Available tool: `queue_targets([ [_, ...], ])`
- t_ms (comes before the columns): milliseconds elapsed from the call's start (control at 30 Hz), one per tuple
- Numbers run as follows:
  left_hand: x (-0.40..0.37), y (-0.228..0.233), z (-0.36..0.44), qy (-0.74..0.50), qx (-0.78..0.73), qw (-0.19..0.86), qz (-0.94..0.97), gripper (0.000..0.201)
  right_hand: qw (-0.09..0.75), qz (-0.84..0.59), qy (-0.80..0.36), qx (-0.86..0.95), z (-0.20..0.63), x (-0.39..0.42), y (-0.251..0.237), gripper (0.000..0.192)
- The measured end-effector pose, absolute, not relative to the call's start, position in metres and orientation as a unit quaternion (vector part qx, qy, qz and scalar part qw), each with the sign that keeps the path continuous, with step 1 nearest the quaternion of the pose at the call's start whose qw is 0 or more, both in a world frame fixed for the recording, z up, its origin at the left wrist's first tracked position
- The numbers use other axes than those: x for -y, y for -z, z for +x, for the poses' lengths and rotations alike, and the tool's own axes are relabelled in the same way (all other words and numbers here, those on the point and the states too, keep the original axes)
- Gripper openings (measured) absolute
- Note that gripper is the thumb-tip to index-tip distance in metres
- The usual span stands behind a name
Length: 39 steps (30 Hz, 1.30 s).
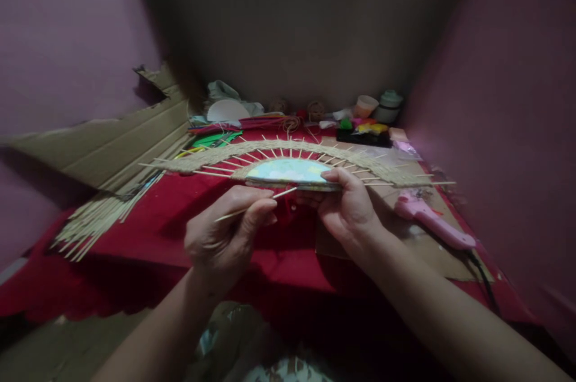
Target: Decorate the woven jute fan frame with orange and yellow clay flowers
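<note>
Wooden thin pale skewer stick [254, 207] is pinched in the left hand [225, 232], fingers curled closed around it, tip angled up and right toward the round craft piece. Right hand [348, 208] grips the near edge of that round craft piece with pale patterned disc centre, radiating wooden spokes and woven tan twine rim [288, 169], thumb on top of the disc, other fingers underneath, closed on it. Piece is held nearly flat, just above the table, seen edge-on, so the weave detail is hard to read; spokes stick out past the twine band on both sides.

Red cloth-covered table [157, 220] lies under both hands. Pink glue gun [432, 220] rests on a brown cardboard sheet [432, 250] just right of the right hand, its dark cord trailing off the near edge. Bundle of pale loose sticks [96, 217] lies at the left, partly over the table edge. Torn corrugated cardboard panel [108, 145] leans at the back left. Small craft supplies, cups and twine spools [342, 115] crowd the far edge, blurred. Pink-purple walls [508, 100] on both sides, darker brown wall behind.
</note>
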<state>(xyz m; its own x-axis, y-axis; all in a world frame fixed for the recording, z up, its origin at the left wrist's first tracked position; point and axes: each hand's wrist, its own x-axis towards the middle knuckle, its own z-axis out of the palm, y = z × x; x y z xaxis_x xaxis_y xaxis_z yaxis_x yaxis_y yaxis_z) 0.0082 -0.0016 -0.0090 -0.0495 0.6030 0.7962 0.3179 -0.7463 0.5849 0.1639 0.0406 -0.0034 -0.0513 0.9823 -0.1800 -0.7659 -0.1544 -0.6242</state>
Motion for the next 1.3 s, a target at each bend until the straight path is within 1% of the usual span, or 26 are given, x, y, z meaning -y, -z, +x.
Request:
queue_targets([
  [100,-0.001,0.011,0.009,-0.632,-0.338,0.107,0.689,0.017,0.624,-0.288,-0.702,0.186,0.164,-0.04,0.004,0.016],
  [300,-0.005,0.013,0.007,-0.63,-0.348,0.109,0.686,0.013,0.609,-0.294,-0.709,0.199,0.164,-0.039,0.004,0.017],
  [467,-0.011,0.015,0.005,-0.624,-0.358,0.062,0.692,0.012,0.606,-0.3,-0.71,0.198,0.164,-0.039,0.002,0.021],
  [600,-0.017,0.012,0.008,-0.669,-0.397,0.139,0.613,0.006,0.607,-0.303,-0.708,0.196,0.164,-0.039,0.0,0.021],
  [867,-0.024,0.001,0.008,-0.712,-0.406,0.278,0.502,0.018,0.611,-0.291,-0.71,0.195,0.165,-0.04,0.001,0.018],
  [967,-0.027,-0.002,0.005,-0.745,-0.384,0.297,0.457,0.02,0.606,-0.307,-0.709,0.191,0.167,-0.041,0.002,0.02],
  [1100,-0.02,-0.002,0.007,-0.737,-0.366,0.279,0.495,0.014,0.596,-0.315,-0.712,0.198,0.169,-0.042,0.003,0.021],
  [1200,-0.01,0.001,0.011,-0.702,-0.379,0.223,0.559,0.009,0.594,-0.315,-0.714,0.196,0.168,-0.042,0.003,0.019],
  [1300,-0.005,0.004,0.014,-0.673,-0.377,0.158,0.617,0.009,0.598,-0.322,-0.709,0.188,0.167,-0.041,0.002,0.017],
])
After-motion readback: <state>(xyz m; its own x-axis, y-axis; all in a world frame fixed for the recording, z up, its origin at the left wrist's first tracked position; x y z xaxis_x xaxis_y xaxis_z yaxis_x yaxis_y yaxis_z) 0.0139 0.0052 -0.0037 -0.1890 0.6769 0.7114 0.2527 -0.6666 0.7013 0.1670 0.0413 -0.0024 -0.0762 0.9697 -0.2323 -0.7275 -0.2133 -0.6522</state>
